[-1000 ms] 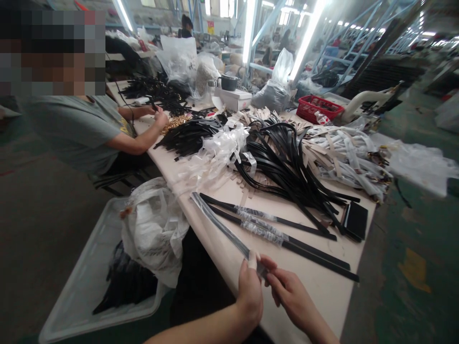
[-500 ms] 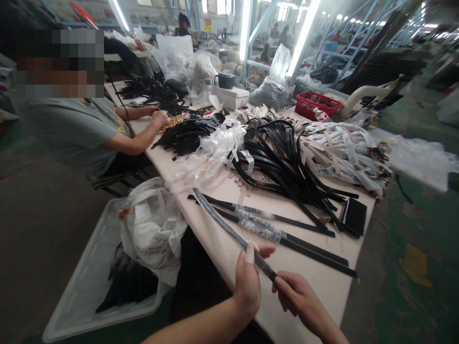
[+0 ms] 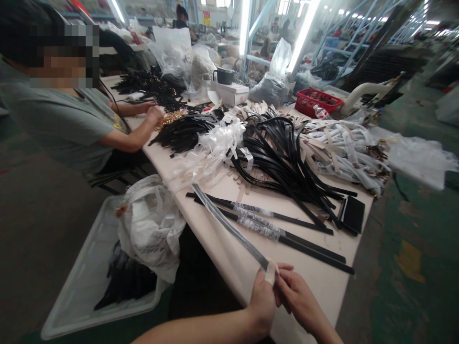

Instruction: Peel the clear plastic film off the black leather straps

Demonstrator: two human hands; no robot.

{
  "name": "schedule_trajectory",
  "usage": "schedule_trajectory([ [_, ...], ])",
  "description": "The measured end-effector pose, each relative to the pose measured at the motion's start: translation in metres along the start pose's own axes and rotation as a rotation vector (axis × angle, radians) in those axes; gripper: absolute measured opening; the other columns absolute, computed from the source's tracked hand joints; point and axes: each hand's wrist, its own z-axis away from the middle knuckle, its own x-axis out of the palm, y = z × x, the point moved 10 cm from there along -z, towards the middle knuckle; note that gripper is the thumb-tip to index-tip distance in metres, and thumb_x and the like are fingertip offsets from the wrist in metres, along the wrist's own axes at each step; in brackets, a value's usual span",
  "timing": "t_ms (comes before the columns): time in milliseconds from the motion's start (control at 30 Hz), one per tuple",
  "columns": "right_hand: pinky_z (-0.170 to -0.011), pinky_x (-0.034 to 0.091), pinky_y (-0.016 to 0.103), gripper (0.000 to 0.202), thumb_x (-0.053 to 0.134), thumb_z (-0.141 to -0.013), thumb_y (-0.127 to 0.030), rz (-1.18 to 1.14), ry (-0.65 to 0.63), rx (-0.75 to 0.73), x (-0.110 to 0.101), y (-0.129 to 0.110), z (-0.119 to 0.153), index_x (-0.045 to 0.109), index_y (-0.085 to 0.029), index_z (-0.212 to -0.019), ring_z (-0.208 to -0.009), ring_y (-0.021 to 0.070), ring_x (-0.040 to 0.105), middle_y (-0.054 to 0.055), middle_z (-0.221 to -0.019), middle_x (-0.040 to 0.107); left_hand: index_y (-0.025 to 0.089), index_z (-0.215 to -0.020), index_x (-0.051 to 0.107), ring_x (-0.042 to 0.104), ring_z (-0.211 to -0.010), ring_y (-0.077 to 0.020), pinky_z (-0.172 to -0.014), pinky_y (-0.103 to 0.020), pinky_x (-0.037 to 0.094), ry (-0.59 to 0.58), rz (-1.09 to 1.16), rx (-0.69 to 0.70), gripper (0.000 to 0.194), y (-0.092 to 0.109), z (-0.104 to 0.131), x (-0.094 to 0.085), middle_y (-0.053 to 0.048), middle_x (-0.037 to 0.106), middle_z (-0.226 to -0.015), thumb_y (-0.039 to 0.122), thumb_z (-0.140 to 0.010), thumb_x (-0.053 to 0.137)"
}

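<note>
A black strap in a clear plastic sleeve (image 3: pixel 233 229) slants over the table's near edge, its far end by the crumpled plastic. Its near end runs into my hands, which meet over the table's front corner. My left hand (image 3: pixel 262 298) is closed around the sleeved strap, with a pale wrap on its thumb. Fingers of my right hand (image 3: pixel 296 294) pinch at the strap's end, touching my left fingers; the very tip is hidden. Beside them lie several black straps (image 3: pixel 315 248) with clear plastic bunched around their middles.
Behind lie a heap of black straps (image 3: pixel 283 162), clear plastic sleeves (image 3: pixel 222 138) and a black wallet-like item (image 3: pixel 352 216). A red basket (image 3: pixel 317 102) stands farther back. Lower left, a white sack (image 3: pixel 148 229) rests on a plastic bin (image 3: pixel 68 298). A co-worker (image 3: pixel 82 119) sits at left.
My left hand has slid down along the sleeved strap and now meets my right hand. The black end that showed between them is now covered. The view has shifted slightly.
</note>
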Motion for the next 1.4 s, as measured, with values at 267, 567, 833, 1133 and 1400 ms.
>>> schedule_trajectory([
  [267, -0.041, 0.028, 0.021, 0.051, 0.046, -0.094, -0.062, -0.003, -0.027, 0.041, -0.017, 0.019, 0.005, 0.063, -0.015, -0.084, -0.040, 0.0089, 0.042, 0.000, -0.052, 0.061, 0.016, -0.095, 0.064, 0.069, -0.094, -0.0266, -0.091, -0.042, 0.049, 0.023, 0.343, 0.163, 0.031, 0.083, -0.045, -0.017, -0.014, 0.074, -0.101, 0.045, -0.085, 0.065],
  [567, -0.037, 0.025, 0.019, 0.056, 0.046, -0.091, -0.066, 0.024, 0.045, 0.086, -0.014, 0.027, -0.009, 0.063, -0.015, -0.079, -0.034, 0.0079, 0.040, 0.001, -0.049, 0.062, 0.016, -0.091, 0.059, 0.069, -0.077, -0.0247, -0.071, -0.036, 0.050, 0.147, 0.325, 0.062, 0.033, 0.016, -0.040, -0.024, -0.011, 0.073, -0.085, 0.049, -0.084, 0.061],
  [833, -0.039, 0.028, 0.019, 0.051, 0.048, -0.091, -0.062, -0.019, 0.080, 0.086, -0.021, 0.019, -0.007, 0.064, -0.014, -0.084, -0.036, 0.0076, 0.040, -0.001, -0.051, 0.062, 0.014, -0.086, 0.064, 0.068, -0.087, -0.0245, -0.083, -0.036, 0.048, -0.053, 0.211, 0.011, 0.035, 0.044, -0.057, -0.011, -0.013, 0.074, -0.088, 0.049, -0.083, 0.066],
  [1133, -0.046, 0.037, 0.023, 0.045, 0.048, -0.092, -0.053, 0.008, 0.159, 0.013, -0.013, -0.004, -0.015, 0.061, -0.017, -0.069, -0.045, 0.0123, 0.053, 0.001, -0.053, 0.062, 0.015, -0.080, 0.065, 0.056, -0.051, -0.0155, -0.048, -0.025, 0.035, 0.061, 0.048, -0.033, 0.038, 0.000, -0.039, -0.008, -0.005, 0.067, -0.064, 0.053, -0.076, 0.069],
  [1400, -0.049, 0.040, 0.024, 0.044, 0.048, -0.094, -0.053, 0.033, 0.210, 0.013, -0.012, 0.002, -0.022, 0.065, -0.016, -0.077, -0.045, 0.0143, 0.054, 0.000, -0.048, 0.060, 0.016, -0.090, 0.065, 0.070, -0.081, -0.0231, -0.076, -0.034, 0.050, 0.037, 0.279, 0.060, 0.031, 0.047, -0.057, -0.016, -0.011, 0.074, -0.092, 0.044, -0.079, 0.068],
])
